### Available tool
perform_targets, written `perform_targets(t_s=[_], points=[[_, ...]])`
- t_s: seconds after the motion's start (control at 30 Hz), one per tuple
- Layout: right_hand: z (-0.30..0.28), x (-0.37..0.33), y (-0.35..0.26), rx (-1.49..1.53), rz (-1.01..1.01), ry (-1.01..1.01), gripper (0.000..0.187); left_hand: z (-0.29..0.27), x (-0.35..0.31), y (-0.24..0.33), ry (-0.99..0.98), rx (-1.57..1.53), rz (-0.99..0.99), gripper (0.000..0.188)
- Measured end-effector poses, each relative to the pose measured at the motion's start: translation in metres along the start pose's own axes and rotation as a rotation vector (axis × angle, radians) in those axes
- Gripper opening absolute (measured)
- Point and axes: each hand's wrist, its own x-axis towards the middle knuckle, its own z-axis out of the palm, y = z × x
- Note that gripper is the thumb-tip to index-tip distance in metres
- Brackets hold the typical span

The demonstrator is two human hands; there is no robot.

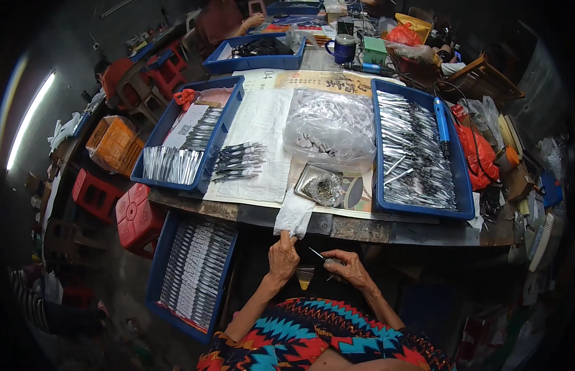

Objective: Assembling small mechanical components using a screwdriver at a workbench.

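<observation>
My left hand (283, 261) is closed at the table's front edge, its fingertips pinching the lower end of a white cloth (293, 215). To its right, my right hand (349, 270) is closed around a thin silver stick (315, 252), whose tip points up and left; the exact kind cannot be made out. Just beyond the cloth is a square metal tin (309, 183) with small pieces in it, partly under clear plastic. Behind it lies a large clear bag (330, 127) of small whitish parts. A small group of dark-and-silver pen-like tools (239, 162) rests on white paper.
A blue tray (463, 204) heaped with silver pieces stands right; another blue tray (204, 182) with sorted pieces stands left. Below the table edge is a third blue tray (154, 278) of rowed pieces. A blue electric screwdriver (441, 120) and red stools (139, 216) flank the table.
</observation>
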Motion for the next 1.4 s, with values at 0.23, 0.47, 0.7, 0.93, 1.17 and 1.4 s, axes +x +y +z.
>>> perform_targets(t_s=[0.23, 0.47, 0.7, 0.93, 1.17, 1.4], points=[[0.004, -0.005, -0.009, 0.064, 0.074, -0.071, 0.032, -0.002, -0.003, 0.002, -0.006, 0.006, -0.010, 0.010], [0.002, -0.001, -0.008, 0.402, 0.133, -0.207, 0.034, -0.001, -0.003, 0.003, -0.012, -0.005, -0.015, 0.010], [0.005, -0.001, -0.007, 0.490, 0.121, -0.262, 0.035, -0.003, -0.001, 0.003, -0.013, -0.030, -0.013, 0.011], [0.002, 0.004, -0.001, 0.556, 0.107, -0.278, 0.036, -0.003, -0.003, 0.003, -0.022, -0.073, -0.026, 0.009], [0.010, 0.002, -0.003, 0.529, 0.098, -0.312, 0.038, -0.002, -0.002, 0.002, 0.002, -0.078, -0.011, 0.008], [0.028, -0.006, -0.019, 0.487, 0.102, -0.392, 0.042, -0.003, -0.002, 0.003, 0.001, -0.038, -0.019, 0.010]])
